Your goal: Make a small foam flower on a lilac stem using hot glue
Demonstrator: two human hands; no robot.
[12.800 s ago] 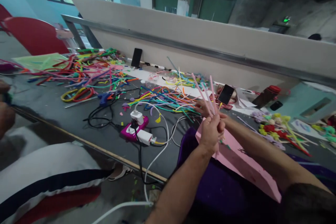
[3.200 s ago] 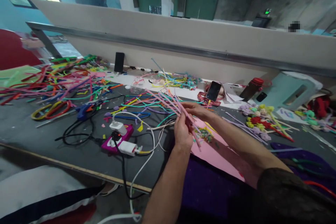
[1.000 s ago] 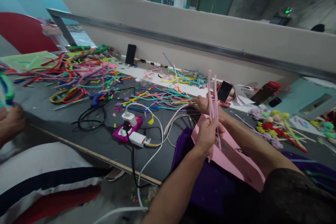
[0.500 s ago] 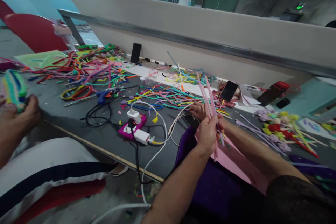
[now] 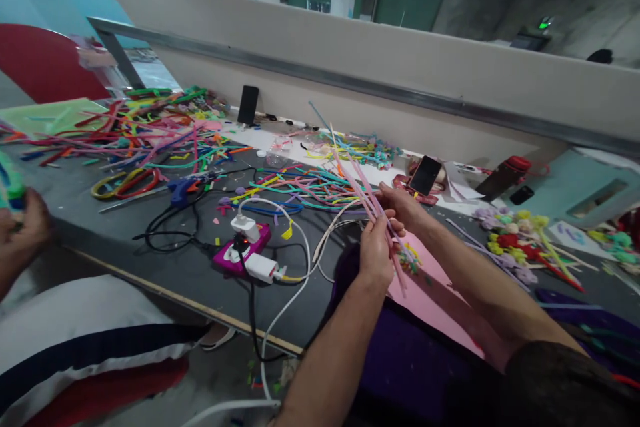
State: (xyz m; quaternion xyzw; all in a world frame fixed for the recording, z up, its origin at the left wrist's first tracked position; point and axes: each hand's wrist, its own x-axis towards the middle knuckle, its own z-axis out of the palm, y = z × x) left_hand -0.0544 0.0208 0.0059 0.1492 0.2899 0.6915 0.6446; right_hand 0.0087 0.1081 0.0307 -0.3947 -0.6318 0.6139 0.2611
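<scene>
Presently, the left hand [image 5: 376, 253] is closed around the lower part of a bundle of thin pale pink pipe-cleaner stems [image 5: 361, 190], which slant up and to the left over the dark grey counter [image 5: 100, 227]. The right hand [image 5: 400, 205], just beyond the left one, pinches the same stems higher up. Both hands are held above a pink foam sheet [image 5: 435, 300] at the near right. A loose heap of multicoloured pipe cleaners [image 5: 305, 185] lies on the counter just left of the hands. A magenta power strip with white plugs [image 5: 244, 250] and trailing white cables sits nearer, to the left. A black phone [image 5: 425, 175] leans on a stand to the far right of the hands. Another person's hand [image 5: 23, 230] shows at the left edge.
</scene>
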